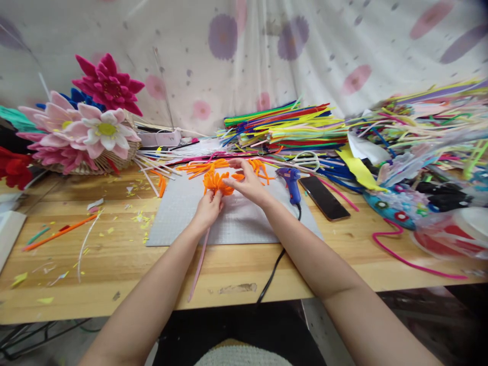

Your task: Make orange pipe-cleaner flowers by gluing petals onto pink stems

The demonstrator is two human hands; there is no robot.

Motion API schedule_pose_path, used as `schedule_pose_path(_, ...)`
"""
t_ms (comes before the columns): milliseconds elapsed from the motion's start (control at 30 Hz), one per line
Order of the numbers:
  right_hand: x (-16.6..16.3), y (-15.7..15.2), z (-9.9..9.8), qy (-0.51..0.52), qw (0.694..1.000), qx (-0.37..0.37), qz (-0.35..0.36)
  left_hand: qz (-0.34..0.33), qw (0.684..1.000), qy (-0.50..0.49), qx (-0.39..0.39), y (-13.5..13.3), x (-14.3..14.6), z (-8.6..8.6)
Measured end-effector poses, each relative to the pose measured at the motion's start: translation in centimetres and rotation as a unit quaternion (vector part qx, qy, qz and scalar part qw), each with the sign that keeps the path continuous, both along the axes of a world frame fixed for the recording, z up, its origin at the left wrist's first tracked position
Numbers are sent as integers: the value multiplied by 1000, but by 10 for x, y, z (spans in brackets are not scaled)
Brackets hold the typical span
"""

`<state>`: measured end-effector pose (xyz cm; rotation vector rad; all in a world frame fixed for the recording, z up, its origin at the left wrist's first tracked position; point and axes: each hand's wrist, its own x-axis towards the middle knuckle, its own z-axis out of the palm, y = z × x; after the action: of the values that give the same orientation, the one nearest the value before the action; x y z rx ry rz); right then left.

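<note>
My left hand [208, 208] is closed around the base of an orange pipe-cleaner flower [215, 179] with looped petals. Below that hand a pale pink stem [200, 264] slants down past the mat's front edge; whether it joins the flower is hidden by my fingers. Just right of the petals is my right hand [249, 187], thumb and fingers spread apart, its thumb tip close to the flower; I cannot tell if they touch. Behind both hands, loose orange petal pieces [259, 169] lie on the grey cutting mat [179, 223].
A blue glue gun [290, 184] with a black cord, a phone [325, 197] and white-handled scissors [306, 160] lie to the right. Bundles of coloured pipe cleaners [282, 124] line the back. Finished flowers [107, 129] stand in a basket at left. Yellow scraps [141, 217] dot the wooden table.
</note>
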<state>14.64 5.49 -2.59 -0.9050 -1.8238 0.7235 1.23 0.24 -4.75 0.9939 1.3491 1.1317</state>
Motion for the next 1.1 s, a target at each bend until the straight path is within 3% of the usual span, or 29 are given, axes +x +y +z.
schedule_pose_path(300,-8,0,-20,-6,1000,11,20,19,999,-37,0,-3,2,13)
schedule_pose_path(467,-7,-5,-16,-21,999,33,-3,13,999,-36,-11,-1,2,11)
schedule_pose_path(733,-4,-7,-3,-89,992,84,-17,39,986,118,106,7,-10,-13)
schedule_pose_path(1100,0,2,-2,-77,995,60,-15,27,956,261,134,-1,-9,-2)
